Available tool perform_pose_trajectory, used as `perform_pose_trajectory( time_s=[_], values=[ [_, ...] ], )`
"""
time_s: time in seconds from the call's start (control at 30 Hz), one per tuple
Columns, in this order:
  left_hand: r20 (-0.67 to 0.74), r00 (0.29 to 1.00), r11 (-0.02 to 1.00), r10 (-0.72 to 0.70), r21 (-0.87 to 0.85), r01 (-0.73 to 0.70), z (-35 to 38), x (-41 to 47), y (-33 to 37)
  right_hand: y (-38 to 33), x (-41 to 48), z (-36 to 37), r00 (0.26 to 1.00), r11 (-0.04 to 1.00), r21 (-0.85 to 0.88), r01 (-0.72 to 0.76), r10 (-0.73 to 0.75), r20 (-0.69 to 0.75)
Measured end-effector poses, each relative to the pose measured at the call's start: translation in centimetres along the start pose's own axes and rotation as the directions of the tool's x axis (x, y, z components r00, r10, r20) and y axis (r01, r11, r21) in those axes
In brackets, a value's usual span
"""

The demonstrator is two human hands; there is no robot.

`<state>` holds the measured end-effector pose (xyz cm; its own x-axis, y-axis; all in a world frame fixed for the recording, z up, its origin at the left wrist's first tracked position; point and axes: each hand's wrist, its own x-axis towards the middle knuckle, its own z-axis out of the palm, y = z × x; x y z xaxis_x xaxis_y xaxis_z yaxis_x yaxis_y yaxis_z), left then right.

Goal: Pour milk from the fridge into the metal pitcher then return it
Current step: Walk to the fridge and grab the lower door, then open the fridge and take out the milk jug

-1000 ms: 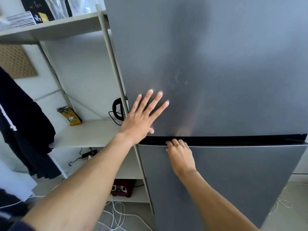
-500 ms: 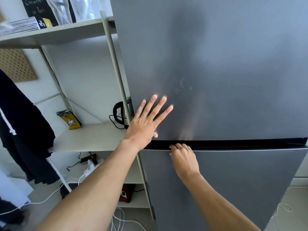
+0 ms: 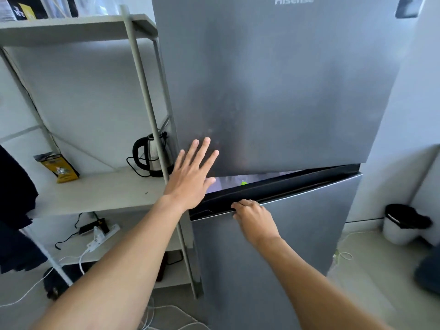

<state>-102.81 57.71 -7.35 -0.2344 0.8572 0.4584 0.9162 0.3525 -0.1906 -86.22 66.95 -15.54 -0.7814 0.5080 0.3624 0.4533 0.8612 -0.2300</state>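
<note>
A tall grey fridge fills the middle of the head view. Its upper door [image 3: 273,91] is closed, and my left hand [image 3: 192,175] lies flat against its lower left corner with the fingers spread. My right hand [image 3: 252,215] grips the top edge of the lower door [image 3: 273,258], fingers curled over the dark rim. That door stands ajar on its left side, and the gap shows a lit interior with a small green cap [image 3: 243,182]. The milk and the metal pitcher are not in view.
A white shelf unit [image 3: 95,189] stands left of the fridge with a kettle [image 3: 152,156] and a yellow bag [image 3: 58,169]. A power strip [image 3: 102,236] and cables lie below. Dark clothing hangs far left. A small white bin [image 3: 402,225] sits on the floor at right.
The lower door has swung out from closed to ajar under my right hand, opening a lit gap. My left hand stays flat on the upper door. The camera has pulled back.
</note>
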Motion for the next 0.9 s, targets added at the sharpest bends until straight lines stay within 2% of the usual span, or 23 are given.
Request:
perform_pose_trajectory(
  time_s=[0.23,0.43,0.57,0.7,0.9],
  values=[
    [0.133,0.990,0.992,0.049,-0.118,-0.033,-1.8,-7.9,1.0,-0.8,-6.5,-2.0,0.994,0.994,0.002,-0.110,0.110,-0.025],
    [0.248,0.957,0.978,0.149,-0.183,-0.104,-2.9,-11.7,3.3,-0.7,-12.1,-4.7,0.977,0.961,0.180,-0.211,0.215,-0.006],
    [0.297,0.938,0.952,0.179,-0.294,-0.089,-4.3,-12.5,6.7,-1.0,-14.9,-7.3,0.931,0.886,0.307,-0.347,0.365,-0.001],
    [0.312,0.923,0.933,0.225,-0.341,-0.112,-4.2,-12.9,10.5,-0.2,-16.8,-9.1,0.885,0.863,0.233,-0.448,0.466,-0.023],
    [0.329,0.907,0.916,0.261,-0.382,-0.125,-4.7,-13.2,15.8,1.9,-19.7,-12.0,0.868,0.859,0.155,-0.489,0.496,-0.012]
  ],
)
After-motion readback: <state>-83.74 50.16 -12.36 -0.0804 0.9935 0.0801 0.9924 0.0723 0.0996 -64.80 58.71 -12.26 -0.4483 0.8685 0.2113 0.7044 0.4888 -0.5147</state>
